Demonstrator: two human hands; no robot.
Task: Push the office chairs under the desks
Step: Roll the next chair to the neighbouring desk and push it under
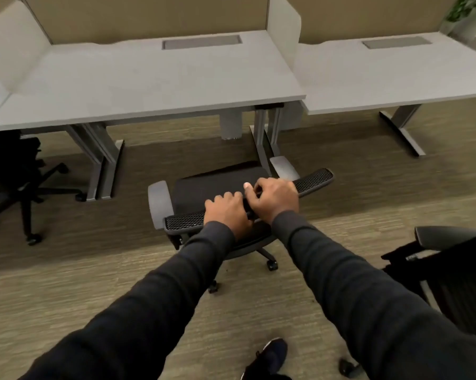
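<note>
Centre of frame: centre chair, standing before the middle desk, seat short of the desk's front edge.
On its backrest, top edge: left hand and right hand, side by side, fingers curled over it.
Upper right: right desk, just beside the middle desk.
Behind both desks: partition panels.
Left edge: second chair, partly under the desk edge above it.
Lower right edge: third chair, well apart from the desks.
Top right corner: plant.
Bottom centre: shoe on the floor.
</note>
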